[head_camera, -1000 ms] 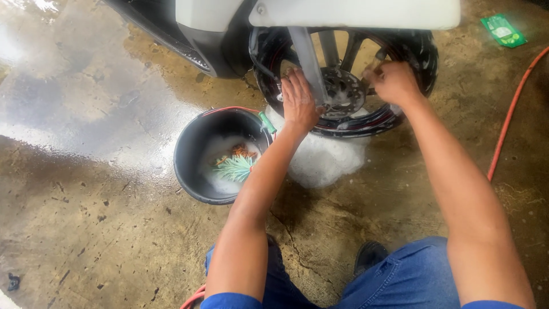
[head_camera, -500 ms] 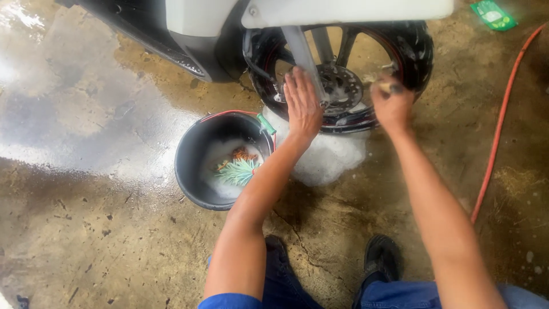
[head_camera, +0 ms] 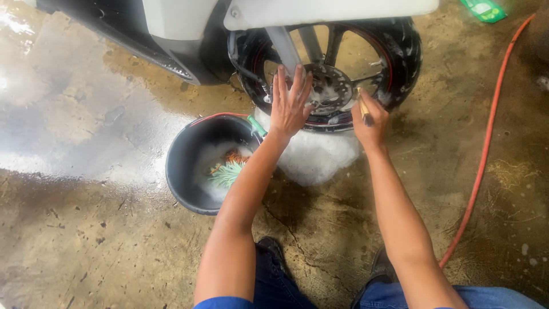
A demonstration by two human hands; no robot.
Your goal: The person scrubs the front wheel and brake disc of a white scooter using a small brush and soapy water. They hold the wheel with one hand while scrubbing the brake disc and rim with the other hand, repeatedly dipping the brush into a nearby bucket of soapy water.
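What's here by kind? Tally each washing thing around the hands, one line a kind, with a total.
Hands: 2, left hand flat on the wheel, right hand gripping a brush handle
Wheels: 1, soapy black wheel
Buckets: 1, black bucket
Hoses: 1, orange hose
Foam piles: 1, white foam
Total: 7

Scooter body (head_camera: pixel 171 28) cut off by the top edge; only lower panels and fender (head_camera: pixel 331 11) show. Wheel (head_camera: pixel 331 74) top hidden behind the fender. Left hand (head_camera: pixel 290 106) covers part of the rim and fork. Right hand (head_camera: pixel 369 120) wraps a small tool (head_camera: pixel 363 110), tip hidden, kind unclear. Foam pile (head_camera: pixel 314 157) hides the tyre's bottom and the floor there. Brush (head_camera: pixel 226 171) in the bucket (head_camera: pixel 183 171) half sunk in suds. Green packet (head_camera: pixel 485 8) far right cropped. Hose (head_camera: pixel 486 143) runs off the top edge. Knees cut off at the near edge.
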